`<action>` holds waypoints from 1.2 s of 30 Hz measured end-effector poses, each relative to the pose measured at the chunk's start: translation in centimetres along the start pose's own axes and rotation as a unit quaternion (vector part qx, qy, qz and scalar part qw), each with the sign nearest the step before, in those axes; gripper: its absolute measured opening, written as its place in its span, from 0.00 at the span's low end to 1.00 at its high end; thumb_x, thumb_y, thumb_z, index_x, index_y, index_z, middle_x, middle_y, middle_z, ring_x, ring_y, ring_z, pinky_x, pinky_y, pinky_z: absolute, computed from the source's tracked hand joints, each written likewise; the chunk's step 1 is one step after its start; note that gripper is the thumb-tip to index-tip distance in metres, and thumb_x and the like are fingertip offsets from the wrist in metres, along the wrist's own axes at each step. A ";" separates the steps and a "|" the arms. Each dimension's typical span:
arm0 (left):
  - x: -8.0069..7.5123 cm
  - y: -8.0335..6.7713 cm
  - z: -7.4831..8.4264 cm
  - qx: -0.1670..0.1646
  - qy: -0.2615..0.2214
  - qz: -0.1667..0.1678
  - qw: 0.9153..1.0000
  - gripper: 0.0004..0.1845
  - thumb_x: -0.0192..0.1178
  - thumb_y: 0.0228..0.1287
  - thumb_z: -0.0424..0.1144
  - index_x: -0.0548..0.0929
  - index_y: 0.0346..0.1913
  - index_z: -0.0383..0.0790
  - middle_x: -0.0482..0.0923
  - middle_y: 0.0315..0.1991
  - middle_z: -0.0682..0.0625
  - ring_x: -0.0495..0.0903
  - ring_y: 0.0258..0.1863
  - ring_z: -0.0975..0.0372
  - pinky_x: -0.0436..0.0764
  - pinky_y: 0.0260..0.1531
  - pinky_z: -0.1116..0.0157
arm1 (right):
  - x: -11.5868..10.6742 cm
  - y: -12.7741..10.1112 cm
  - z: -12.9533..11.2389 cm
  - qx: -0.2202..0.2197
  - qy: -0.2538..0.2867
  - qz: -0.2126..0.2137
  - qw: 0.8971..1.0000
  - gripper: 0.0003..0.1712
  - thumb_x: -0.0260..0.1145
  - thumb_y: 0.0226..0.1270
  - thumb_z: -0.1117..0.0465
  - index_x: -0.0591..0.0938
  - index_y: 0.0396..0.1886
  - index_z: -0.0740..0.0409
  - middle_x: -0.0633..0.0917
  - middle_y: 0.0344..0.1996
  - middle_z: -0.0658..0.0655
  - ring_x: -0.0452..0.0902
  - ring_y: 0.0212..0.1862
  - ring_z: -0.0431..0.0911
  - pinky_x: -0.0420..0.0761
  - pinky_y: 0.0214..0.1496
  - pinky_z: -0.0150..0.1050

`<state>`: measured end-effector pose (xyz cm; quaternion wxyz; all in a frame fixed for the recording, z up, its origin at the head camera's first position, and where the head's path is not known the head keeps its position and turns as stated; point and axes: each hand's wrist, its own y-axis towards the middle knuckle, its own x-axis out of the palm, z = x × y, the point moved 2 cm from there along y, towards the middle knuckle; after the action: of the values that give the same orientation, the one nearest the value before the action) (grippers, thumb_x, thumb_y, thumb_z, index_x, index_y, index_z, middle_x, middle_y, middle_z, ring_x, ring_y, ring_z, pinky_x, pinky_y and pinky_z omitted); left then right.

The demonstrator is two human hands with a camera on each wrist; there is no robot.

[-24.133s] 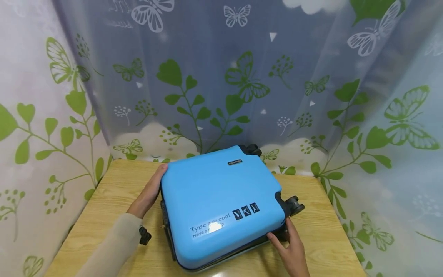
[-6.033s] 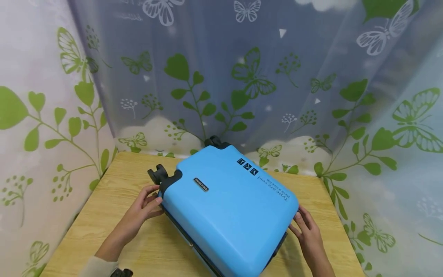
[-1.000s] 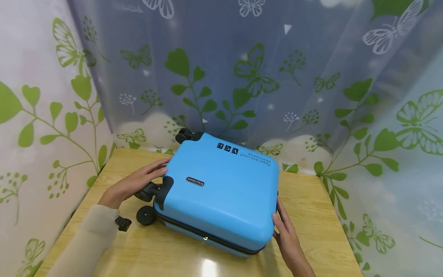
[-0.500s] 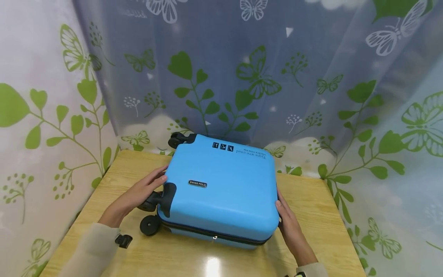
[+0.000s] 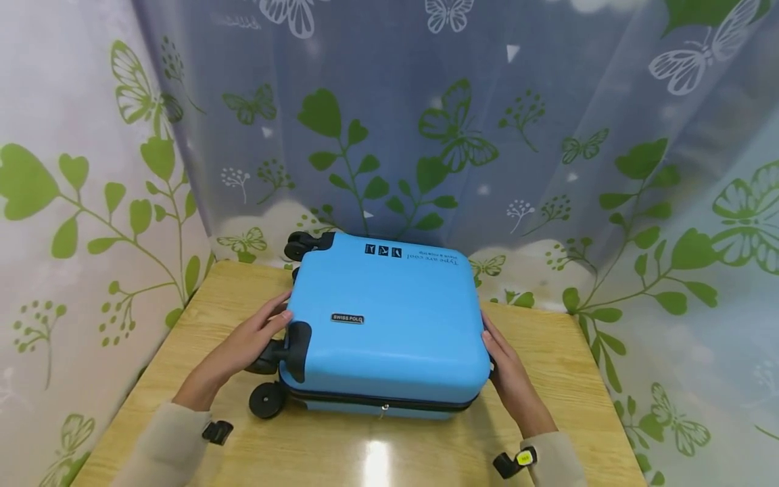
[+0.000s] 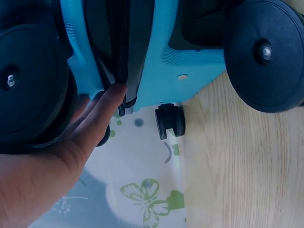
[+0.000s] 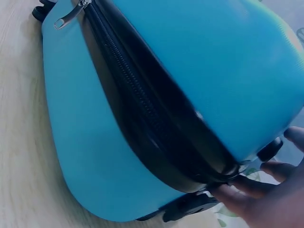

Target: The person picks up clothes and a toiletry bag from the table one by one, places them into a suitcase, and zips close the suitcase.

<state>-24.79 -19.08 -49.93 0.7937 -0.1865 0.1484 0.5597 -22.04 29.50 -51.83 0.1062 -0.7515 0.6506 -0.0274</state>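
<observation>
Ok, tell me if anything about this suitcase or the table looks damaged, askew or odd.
Nothing looks damaged. The blue suitcase lies flat on the wooden table, square to the near edge, its zipper run along the seam with the pull at the front. The left hand rests by the wheels, the right hand against the opposite side.

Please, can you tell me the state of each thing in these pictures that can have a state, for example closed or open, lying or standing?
blue suitcase: lying flat on the wooden table, wheels to the person's left.
zipper: closed along the part that shows.
zipper pull: hanging at the front edge.
left hand: fingers straight, touching the wheel side.
right hand: fingers straight, against the opposite side.
curtain: hanging behind the table.
</observation>
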 end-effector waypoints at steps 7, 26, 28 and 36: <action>-0.4 0.4 -0.2 -0.009 -0.042 -0.019 0.999 0.41 0.46 0.87 0.64 0.47 0.91 0.55 0.43 0.91 0.40 0.44 0.88 0.35 0.51 0.80 0.26 | 0.2 -0.3 -0.3 0.008 0.015 -0.001 1.000 0.38 0.46 0.92 0.40 0.45 0.92 0.34 0.42 0.92 0.50 0.37 0.91 0.62 0.58 0.82 0.76; -1.0 1.2 1.7 0.064 0.046 0.052 0.996 0.34 0.54 0.88 0.52 0.62 0.87 0.41 0.64 0.83 0.34 0.71 0.77 0.36 0.75 0.71 0.33 | 1.7 -1.2 -1.4 -0.016 -0.016 0.018 1.000 0.40 0.50 0.92 0.43 0.45 0.92 0.34 0.42 0.92 0.49 0.37 0.91 0.61 0.55 0.84 0.75; -0.9 1.0 2.5 0.093 0.052 0.069 0.992 0.30 0.57 0.87 0.45 0.68 0.83 0.38 0.63 0.83 0.34 0.69 0.78 0.36 0.76 0.71 0.33 | 1.7 -1.5 -1.6 -0.035 -0.058 0.026 0.997 0.39 0.54 0.91 0.45 0.49 0.92 0.34 0.42 0.92 0.51 0.38 0.91 0.63 0.56 0.84 0.74; 0.4 0.1 4.7 0.153 0.105 0.116 0.976 0.17 0.64 0.81 0.36 0.85 0.67 0.39 0.71 0.80 0.38 0.64 0.81 0.37 0.66 0.75 0.30 | 2.4 -2.8 -2.4 -0.141 -0.200 0.045 0.968 0.33 0.65 0.86 0.55 0.70 0.85 0.45 0.49 0.90 0.61 0.42 0.89 0.69 0.66 0.77 0.77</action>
<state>-24.60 -16.58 -45.93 0.7227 -0.1021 0.3352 0.5957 -19.42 27.16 -49.20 0.1282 -0.7191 0.6463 0.2208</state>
